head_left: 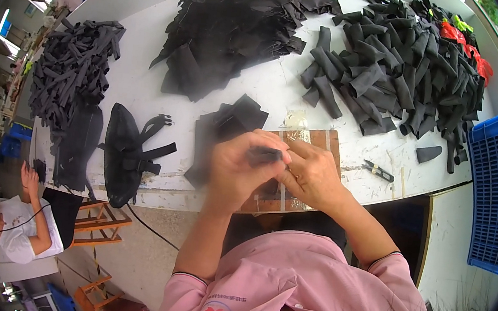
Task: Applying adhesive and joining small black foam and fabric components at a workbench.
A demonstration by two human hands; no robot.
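Note:
My left hand (232, 169) is closed around a rolled black fabric piece (264, 155), its end poking out between thumb and fingers. Close against it, my right hand (315, 175) has its fingers bent and pressed together; what they pinch is hidden. Both hands are over a brown board (327, 141) with pale tape strips at the table's near edge. Just beyond my left hand, several flat black fabric pieces (243, 112) overlap. To the right of the board lie small thread snips (379, 170).
A heap of flat black fabric pieces (228, 22) fills the table's far middle. Rolled black tubes (378, 66) are piled at far right, narrower strips (76, 66) at left. A black pouch with straps (122, 152) lies left. A blue crate (496, 192) stands right; a co-worker (23, 221) sits left.

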